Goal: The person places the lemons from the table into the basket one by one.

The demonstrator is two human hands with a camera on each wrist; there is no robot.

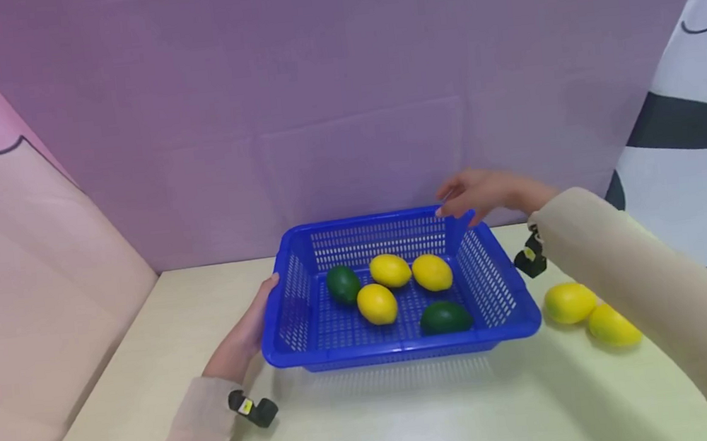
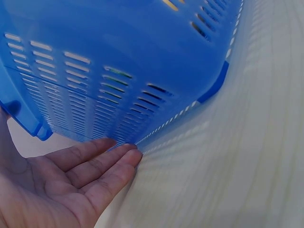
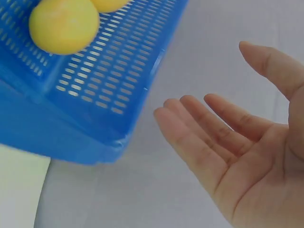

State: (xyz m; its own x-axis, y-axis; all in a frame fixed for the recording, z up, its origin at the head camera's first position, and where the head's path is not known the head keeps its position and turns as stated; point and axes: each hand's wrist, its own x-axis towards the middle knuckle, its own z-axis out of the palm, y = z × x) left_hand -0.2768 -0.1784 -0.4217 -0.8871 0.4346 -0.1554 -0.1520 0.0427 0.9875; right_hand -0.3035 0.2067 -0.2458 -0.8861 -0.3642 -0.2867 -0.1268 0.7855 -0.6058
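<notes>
Lemons (image 1: 377, 304), 3 of them, lie loose with 2 dark green fruits (image 1: 343, 284) in the blue basket (image 1: 404, 347) at the centre of the frame, where the raised walls probably keep them from rolling off. We see the left hand (image 1: 246, 334) at its left edge, holding the basket with thumb at the rim and fingers along the outer wall, likely to steady it. The right hand (image 1: 485, 192) hangs by the basket's upper right corner, loosely spread and holding nothing; we judge that it bears no weight. We find 2 more lemons (image 1: 570, 302) side by side on the table (image 1: 373, 424), right of the basket. We cannot tell whether the basket rests fully on the table.
</notes>
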